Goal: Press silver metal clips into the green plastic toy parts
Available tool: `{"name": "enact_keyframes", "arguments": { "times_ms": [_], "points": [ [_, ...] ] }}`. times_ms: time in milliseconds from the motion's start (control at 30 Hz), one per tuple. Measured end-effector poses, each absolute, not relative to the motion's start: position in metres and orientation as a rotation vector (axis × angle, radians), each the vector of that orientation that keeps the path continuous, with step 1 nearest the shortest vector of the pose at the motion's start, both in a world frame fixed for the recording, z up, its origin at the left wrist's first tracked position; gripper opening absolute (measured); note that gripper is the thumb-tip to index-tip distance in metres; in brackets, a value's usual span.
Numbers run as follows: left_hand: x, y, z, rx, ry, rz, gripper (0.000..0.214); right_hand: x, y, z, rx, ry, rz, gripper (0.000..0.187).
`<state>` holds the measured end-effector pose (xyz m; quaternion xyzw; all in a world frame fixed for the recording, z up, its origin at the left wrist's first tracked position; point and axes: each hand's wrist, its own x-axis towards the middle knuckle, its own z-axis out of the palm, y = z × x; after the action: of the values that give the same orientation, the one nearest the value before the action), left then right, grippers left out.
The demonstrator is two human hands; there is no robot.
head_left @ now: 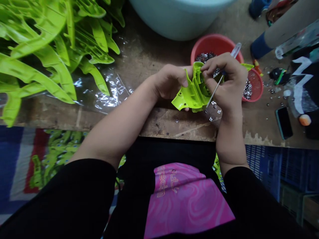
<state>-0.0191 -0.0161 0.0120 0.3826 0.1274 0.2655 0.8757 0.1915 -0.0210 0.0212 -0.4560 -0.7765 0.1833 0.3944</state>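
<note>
Scarred wooden workbench below my view: my left hand grasps a lime-green moulded plastic housing held above the bench, and my right hand grips a clear-handled steel screwdriver beside it. Bracing the housing firmly seems wise.

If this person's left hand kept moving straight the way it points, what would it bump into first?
The left hand already holds a lime-green plastic piece, so next is probably the red bowl of silver bits, though depth is hard to judge.
</note>
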Motion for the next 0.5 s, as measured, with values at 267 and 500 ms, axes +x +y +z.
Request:
{"name": "enact_keyframes", "arguments": {
  "times_ms": [267,500],
  "points": [
    [-0.016,-0.019,0.011,0.813,0.288,0.598,0.068,0.187,-0.030,0.038,-1.068,-2.013,0.301,0.010],
    [-0.018,-0.019,0.018,0.841,0.349,0.557,0.073,0.189,-0.027,0.040,-0.852,-2.150,0.146,0.012]
  ]
}}
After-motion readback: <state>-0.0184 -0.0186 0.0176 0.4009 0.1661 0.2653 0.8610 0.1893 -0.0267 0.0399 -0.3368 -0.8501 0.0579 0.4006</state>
